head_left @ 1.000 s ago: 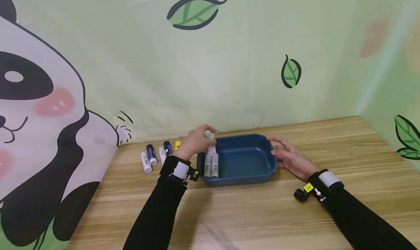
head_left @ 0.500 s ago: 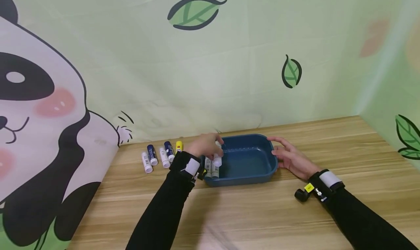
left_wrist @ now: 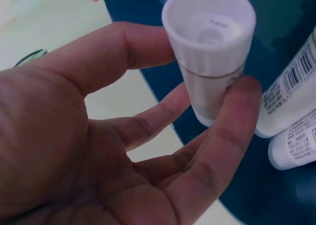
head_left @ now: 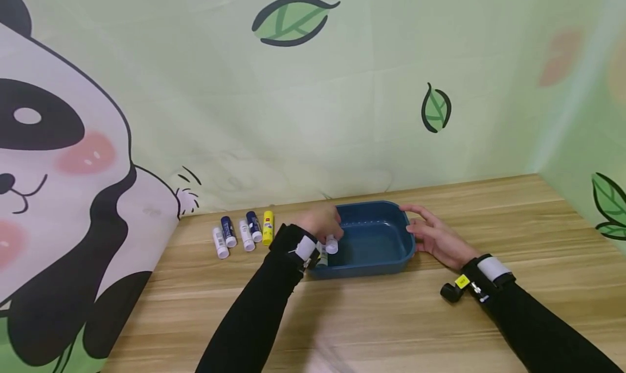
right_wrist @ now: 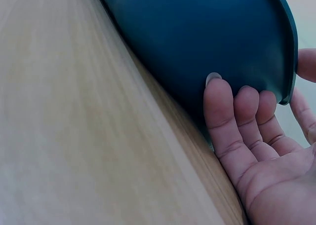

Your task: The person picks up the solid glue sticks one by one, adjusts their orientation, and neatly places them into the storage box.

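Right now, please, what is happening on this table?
A person's left hand holds a white tube in or just above the blue tray, where two more white tubes lie. The right hand touches the tray's right end. On the table, left of the tray, lie two other white tubes, two dark blue tubes and one yellow tube.

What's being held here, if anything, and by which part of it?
The left grip pinches a white plastic cylindrical tube by its sides, near its gold line. The right grip touches the blue rectangular tray from outside.
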A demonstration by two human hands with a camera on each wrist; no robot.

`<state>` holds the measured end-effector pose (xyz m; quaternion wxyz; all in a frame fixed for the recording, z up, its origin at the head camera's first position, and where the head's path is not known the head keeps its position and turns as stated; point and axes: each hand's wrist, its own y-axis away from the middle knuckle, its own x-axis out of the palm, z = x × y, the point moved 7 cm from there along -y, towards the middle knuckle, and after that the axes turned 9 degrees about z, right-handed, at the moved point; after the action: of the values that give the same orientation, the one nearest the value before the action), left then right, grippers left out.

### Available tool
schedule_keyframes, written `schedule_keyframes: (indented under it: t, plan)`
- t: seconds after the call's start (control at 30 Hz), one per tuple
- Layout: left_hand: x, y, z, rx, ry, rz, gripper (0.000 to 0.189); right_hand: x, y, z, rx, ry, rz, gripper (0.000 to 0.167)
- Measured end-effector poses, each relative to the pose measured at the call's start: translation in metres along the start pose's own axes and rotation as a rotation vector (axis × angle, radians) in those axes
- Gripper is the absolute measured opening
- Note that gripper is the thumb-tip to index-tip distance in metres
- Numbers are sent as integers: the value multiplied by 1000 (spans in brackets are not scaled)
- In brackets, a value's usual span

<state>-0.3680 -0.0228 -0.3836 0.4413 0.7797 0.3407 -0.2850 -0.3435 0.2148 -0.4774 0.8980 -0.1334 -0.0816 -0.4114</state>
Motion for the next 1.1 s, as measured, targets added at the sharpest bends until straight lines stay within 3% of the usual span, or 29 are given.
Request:
schedule_keyframes:
  t: [0.1,0.23,0.43,0.57,0.7,0.83,0.97,1.1]
  plan:
    - [2,-5,1,-48,-51,16,5,0,0,0,4,3,-2,46]
    - [7,-23,12,-112,-139,7,20,0,0,0,6,7,-6,46]
    - [16,-35,22,-185,-183,-6,10,1,0,1,1,2,4,46]
    - [24,-62,37,-199,-210,2,9,1,0,0,1,5,4,46]
    - [27,-70,42,-205,-225,24,8,0,-1,0,3,5,3,47]
    - [26,-57,35,-204,-217,42,9,0,-1,0,3,5,2,47]
    - [20,-30,18,-181,-193,49,12,0,0,0,5,4,-2,47]
    - [15,-14,8,-169,-160,51,28,0,0,1,10,6,-6,47]
